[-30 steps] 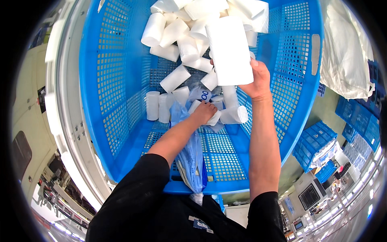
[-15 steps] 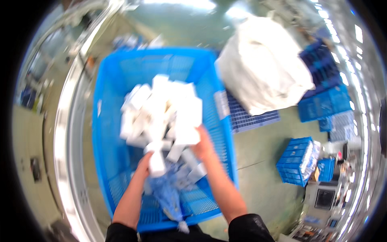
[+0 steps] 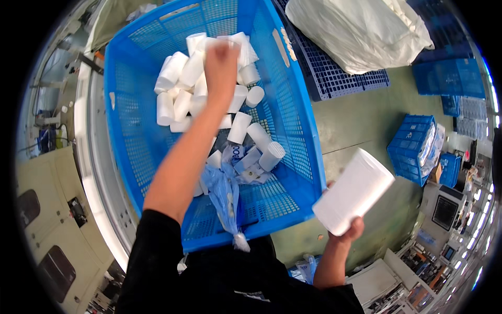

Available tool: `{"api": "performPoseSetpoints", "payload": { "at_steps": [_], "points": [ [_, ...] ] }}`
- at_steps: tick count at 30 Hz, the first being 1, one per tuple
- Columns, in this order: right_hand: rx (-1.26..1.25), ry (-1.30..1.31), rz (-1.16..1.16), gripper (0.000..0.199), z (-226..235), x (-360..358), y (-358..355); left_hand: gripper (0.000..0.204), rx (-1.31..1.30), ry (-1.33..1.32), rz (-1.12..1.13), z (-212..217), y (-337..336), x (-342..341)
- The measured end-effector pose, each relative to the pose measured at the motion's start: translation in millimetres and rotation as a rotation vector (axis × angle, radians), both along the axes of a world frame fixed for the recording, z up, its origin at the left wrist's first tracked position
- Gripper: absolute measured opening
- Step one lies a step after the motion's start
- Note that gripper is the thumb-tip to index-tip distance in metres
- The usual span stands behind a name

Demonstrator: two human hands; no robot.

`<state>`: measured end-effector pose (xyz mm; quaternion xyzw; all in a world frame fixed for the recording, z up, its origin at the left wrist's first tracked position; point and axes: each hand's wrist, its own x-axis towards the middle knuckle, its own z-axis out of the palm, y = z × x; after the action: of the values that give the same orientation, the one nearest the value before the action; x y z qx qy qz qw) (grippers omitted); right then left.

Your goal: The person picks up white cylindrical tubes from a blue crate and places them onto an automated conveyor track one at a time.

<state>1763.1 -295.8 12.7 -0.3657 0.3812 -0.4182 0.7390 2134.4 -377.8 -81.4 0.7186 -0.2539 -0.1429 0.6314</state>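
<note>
My right hand grips a thick white cylinder from below, out past the right side of a large blue plastic crate. Over the far part of the crate, my left hand reaches into a heap of white cylinders. Its fingers are blurred, so whether they hold one is not clear. Several cylinders lie loose nearer to me, among them one with a ridged end. A knotted blue plastic bag hangs toward the crate's near rim.
A big white sack rests on a dark blue pallet at the far right. Farther right on the green floor stands a smaller blue crate with filled bags. A pale machine panel and a white rail run along the left.
Both hands were low in the crate by the pile. My right hand has swung out to the right with a white cylinder; my left has moved to the far part of the heap.
</note>
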Motion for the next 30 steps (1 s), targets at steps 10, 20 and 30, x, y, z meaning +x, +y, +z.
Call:
{"api": "performPoseSetpoints", "payload": {
  "at_steps": [10,20,30],
  "points": [
    [-0.070,-0.311,-0.153,0.092,-2.8,-19.8,-29.1,0.092,0.685,0.237,-0.612,-241.8,111.1,-215.3],
    [0.051,-0.393,0.081,0.104,2.5,53.5,-32.2,0.081,0.113,0.844,-0.642,-33.5,141.8,-20.8],
    [0.339,-0.626,0.889,0.086,53.1,217.3,35.4,0.094,-0.731,0.920,-0.347,128.8,366.5,-4.0]
  ]
}}
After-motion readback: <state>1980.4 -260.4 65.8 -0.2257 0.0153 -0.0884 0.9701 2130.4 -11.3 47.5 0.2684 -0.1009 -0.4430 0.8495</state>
